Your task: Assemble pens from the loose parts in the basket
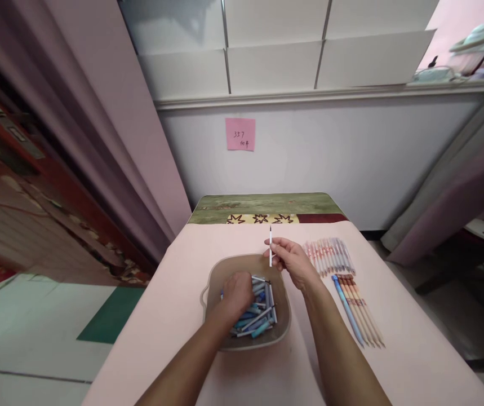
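My right hand [290, 260] pinches a slim white pen refill [271, 251] with a dark tip, held upright above the right rim of a beige plastic basket [283, 330]. Inside the basket lies a jumble of blue, teal and white pen parts [258, 316]. My left hand [238, 290] reaches down into the basket with its fingers curled among these parts. Its fingertips are hidden, so what it grips does not show.
To the right, a row of clear-barrelled pens [330, 256] lies on the pink tablecloth [182, 293]. Nearer are several beige and brown pens [362, 310] beside a blue pen [348, 310]. A pink note [240, 134] is stuck on the wall behind the table.
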Action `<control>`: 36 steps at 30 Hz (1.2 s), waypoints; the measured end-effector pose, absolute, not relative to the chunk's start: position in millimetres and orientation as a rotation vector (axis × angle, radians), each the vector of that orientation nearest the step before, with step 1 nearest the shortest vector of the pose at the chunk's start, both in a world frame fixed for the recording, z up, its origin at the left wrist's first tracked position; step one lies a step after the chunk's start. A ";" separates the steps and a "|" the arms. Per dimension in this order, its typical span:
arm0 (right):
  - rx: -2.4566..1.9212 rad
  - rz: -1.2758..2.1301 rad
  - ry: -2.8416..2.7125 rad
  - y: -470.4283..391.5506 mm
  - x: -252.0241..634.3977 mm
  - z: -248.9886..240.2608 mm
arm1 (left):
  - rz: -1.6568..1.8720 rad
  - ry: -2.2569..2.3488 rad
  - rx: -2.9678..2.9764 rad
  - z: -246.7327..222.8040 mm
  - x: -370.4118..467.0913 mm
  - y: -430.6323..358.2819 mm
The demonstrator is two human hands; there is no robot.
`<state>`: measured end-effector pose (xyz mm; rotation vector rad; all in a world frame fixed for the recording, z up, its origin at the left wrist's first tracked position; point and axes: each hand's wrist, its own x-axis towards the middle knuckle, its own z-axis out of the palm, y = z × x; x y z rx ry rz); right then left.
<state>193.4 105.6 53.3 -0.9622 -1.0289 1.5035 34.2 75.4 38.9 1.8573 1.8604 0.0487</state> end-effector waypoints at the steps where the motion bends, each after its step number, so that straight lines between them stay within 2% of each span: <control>1: -0.967 1.514 -1.042 104.5 192.9 54.9 | 0.079 1.847 1.877 39.1 31.3 74.8; 5: -0.975 1.513 -1.121 100.5 191.4 60.7 | 0.219 1.835 1.966 42.5 13.0 70.5; 7: -0.981 1.472 -1.172 99.2 190.9 61.9 | 0.395 1.818 1.912 45.7 3.6 66.0; 11: -1.033 1.345 -1.286 94.3 190.3 64.4 | 0.984 1.435 1.242 51.2 -1.0 50.3; 14: -1.111 1.099 -1.448 86.1 192.0 71.3 | 1.182 1.108 0.689 52.1 7.2 39.2; 18: -1.174 0.873 -1.622 74.0 198.7 85.8 | 1.299 0.896 0.263 49.6 14.3 34.9; 25: -1.202 0.900 -1.673 63.0 205.5 100.8 | 1.429 0.799 0.197 49.6 13.2 34.4; 36: -1.287 0.847 -1.717 60.6 194.2 100.4 | 1.401 0.790 -0.028 57.0 23.9 32.6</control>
